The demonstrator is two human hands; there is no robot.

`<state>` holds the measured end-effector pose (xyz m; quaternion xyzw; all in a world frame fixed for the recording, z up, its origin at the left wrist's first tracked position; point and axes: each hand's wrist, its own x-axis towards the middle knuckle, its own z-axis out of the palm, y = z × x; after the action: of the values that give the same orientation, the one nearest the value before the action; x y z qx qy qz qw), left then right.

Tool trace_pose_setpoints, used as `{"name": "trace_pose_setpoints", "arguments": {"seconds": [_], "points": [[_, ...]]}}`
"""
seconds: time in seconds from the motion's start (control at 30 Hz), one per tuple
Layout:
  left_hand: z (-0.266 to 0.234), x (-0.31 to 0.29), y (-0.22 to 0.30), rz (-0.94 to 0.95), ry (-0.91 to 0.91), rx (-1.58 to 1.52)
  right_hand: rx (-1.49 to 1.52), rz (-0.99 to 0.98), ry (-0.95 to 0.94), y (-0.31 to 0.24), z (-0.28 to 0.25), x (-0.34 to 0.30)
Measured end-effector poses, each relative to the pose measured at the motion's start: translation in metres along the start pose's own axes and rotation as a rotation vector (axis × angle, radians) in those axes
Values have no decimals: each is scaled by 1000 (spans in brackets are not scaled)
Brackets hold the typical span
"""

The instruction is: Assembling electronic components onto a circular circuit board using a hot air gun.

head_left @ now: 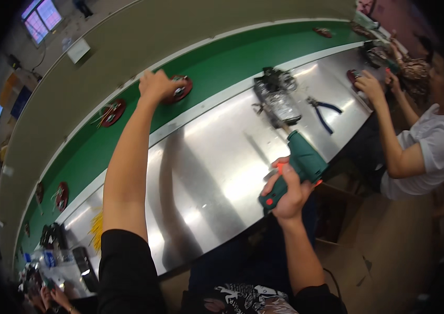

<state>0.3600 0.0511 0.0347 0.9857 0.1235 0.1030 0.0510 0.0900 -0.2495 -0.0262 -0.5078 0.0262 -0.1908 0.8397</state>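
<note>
On the green belt, my left hand (155, 86) reaches out with fingers closed on a dark red oval piece (182, 92) that bears small metallic parts. My right hand (291, 198) grips a green power drill (305, 156) with an orange trigger, held over the table's near edge. The drill's front end points at a silver-and-black assembly (279, 102) lying on the metal table. Whether its tip touches the assembly, I cannot tell. To the right of the assembly lie dark-handled pliers (324, 110).
The steel table (206, 172) borders the green belt (217, 65). Another red oval piece (112, 113) with pale wires lies left of my hand. Yellow strands (96, 230) are beside my left arm. At right, a person in a white shirt (431, 146) works close by.
</note>
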Motion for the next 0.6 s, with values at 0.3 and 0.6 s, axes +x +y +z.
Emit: {"name": "trace_pose_setpoints", "arguments": {"seconds": [0.3, 0.6], "points": [[-13, -28, -6, 91, -156, -315, 88, 11, 3, -2, 0, -5], [-98, -281, -12, 638, -330, -336, 73, 56, -62, -1, -3, 1]]}}
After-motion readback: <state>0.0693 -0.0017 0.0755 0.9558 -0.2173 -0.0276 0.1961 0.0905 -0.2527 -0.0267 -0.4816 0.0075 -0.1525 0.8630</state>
